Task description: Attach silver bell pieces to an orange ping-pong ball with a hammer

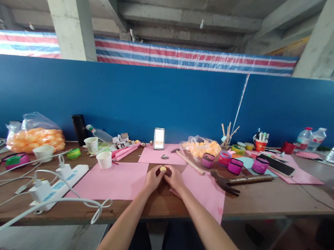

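Observation:
My left hand (153,177) and my right hand (175,178) meet over the front of the table, thumbs and fingers closed around a small round yellowish piece (163,168). Something dark shows below it between the fingers; I cannot make out what it is. One sheet of pink paper (113,181) lies left of my hands, another pink sheet (204,190) to the right. Just beyond the fingers is a little heap of shiny metal bits (165,156) on a third pink sheet (145,157).
A claw hammer (238,182) lies to the right, with a second wooden-handled hammer (191,162) behind. Bags of orange balls (38,139) stand on both sides. A white power strip (67,184) with loose cables, paper cups (104,160) and purple wristbands (236,166) also occupy the table.

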Tool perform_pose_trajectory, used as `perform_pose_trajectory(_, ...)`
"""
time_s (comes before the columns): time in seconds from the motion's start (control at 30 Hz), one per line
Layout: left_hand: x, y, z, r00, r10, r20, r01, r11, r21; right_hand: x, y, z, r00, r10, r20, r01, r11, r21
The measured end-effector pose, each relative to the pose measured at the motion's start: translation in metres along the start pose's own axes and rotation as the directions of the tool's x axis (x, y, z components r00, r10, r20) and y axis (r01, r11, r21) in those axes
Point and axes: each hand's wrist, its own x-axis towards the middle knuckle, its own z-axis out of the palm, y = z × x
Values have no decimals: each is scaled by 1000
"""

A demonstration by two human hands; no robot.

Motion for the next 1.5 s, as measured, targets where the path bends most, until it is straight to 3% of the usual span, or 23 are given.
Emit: perform_pose_trajectory(1.5, 1, -5, 5, 997, -50, -51, 44, 992, -118, 0, 1, 0, 1000, -11, -16, 11, 1000, -2)
